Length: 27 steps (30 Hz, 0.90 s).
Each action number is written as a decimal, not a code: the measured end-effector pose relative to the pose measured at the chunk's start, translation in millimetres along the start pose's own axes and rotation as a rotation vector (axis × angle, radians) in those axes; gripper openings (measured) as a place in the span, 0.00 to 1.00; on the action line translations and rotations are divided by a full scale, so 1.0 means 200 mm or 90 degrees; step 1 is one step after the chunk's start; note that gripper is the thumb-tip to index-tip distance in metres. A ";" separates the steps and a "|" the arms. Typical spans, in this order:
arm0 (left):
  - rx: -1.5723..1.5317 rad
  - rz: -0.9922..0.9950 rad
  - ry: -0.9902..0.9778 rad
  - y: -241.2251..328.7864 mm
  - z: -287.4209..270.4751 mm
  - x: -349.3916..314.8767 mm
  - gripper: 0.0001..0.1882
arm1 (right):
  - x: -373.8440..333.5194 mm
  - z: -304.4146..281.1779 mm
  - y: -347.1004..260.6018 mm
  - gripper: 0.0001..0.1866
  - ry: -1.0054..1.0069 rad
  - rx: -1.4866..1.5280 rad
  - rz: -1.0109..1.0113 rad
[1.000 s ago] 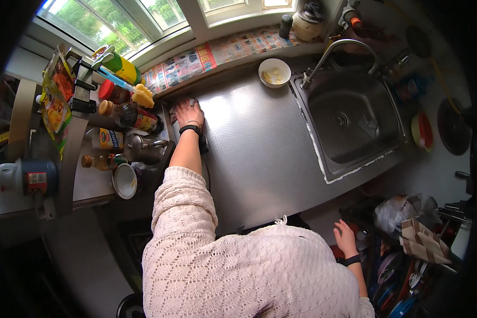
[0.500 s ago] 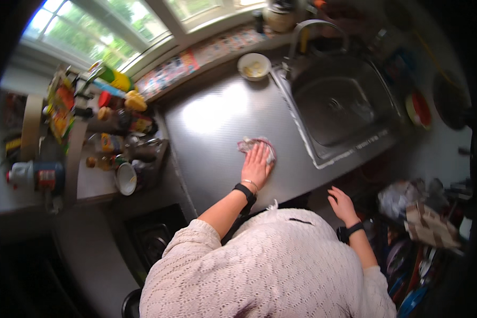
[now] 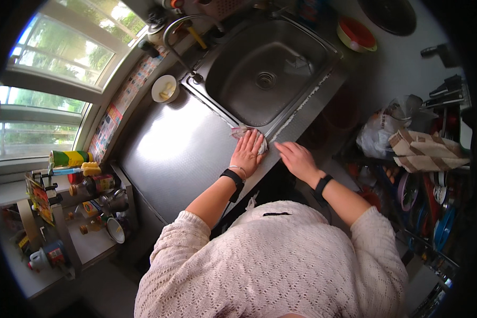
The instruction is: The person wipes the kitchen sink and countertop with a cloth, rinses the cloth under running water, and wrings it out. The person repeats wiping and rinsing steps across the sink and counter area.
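My left hand (image 3: pixel 246 153) lies flat on a crumpled white and reddish cloth (image 3: pixel 239 131), fingers stretched out. Parts of the cloth show past the fingertips and beside the fingers; the palm hides some of it. Both rest on the steel countertop (image 3: pixel 191 153), at the near left corner of the sink (image 3: pixel 238 106). To the right, by the counter's front edge, is my right hand (image 3: pixel 298 159), with nothing visible in it. Its fingers are loosely extended toward the cloth, apart from it.
A white bowl (image 3: pixel 165 89) with pale pieces stands left of the curved faucet (image 3: pixel 196 77). Bottles and jars crowd a shelf (image 3: pixel 82 254) at left. A red and yellow-green bowl (image 3: pixel 356 34) sits beyond the sink. Plastic bags (image 3: pixel 377 132) and a checked cloth item (image 3: pixel 426 151) are at right.
My left hand and the cloth have moved right across the countertop to the sink's corner. My right hand has come up and closer to the left. The view has turned toward the right.
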<state>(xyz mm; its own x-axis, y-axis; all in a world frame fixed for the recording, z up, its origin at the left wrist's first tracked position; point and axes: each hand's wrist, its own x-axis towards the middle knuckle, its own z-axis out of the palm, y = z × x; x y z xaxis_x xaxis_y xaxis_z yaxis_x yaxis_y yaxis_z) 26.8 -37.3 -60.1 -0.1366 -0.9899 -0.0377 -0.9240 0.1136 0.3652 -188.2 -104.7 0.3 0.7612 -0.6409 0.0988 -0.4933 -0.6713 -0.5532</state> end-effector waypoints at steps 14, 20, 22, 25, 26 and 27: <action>-0.319 -0.309 0.172 0.05 -0.02 -0.63 0.35 | 0.14 0.31 0.33 0.21 0.008 -0.136 -0.300; -0.304 -0.353 0.149 0.26 0.00 -0.55 0.32 | 0.27 -0.08 0.78 0.23 0.074 -0.263 -0.102; -0.278 -0.324 0.158 0.33 -0.01 -0.48 0.32 | 0.30 -0.14 0.82 0.22 0.083 -0.186 -0.029; -0.265 -0.292 0.143 0.36 -0.03 -0.41 0.31 | 0.28 -0.02 0.82 0.23 0.153 -0.236 0.061; -0.260 -0.277 0.137 0.35 -0.03 -0.40 0.31 | 0.27 0.01 0.78 0.23 0.139 -0.251 0.061; -0.255 -0.260 0.130 0.32 -0.04 -0.39 0.30 | 0.25 0.05 0.74 0.23 0.120 -0.251 0.025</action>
<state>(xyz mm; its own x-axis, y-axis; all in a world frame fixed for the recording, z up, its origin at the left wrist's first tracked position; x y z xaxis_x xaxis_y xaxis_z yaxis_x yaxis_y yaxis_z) -19.3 47.3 -26.3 0.3092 -0.9473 -0.0839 -0.6757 -0.2809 0.6815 -220.3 -232.4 -84.9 0.6667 -0.7011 0.2531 -0.6713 -0.7123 -0.2047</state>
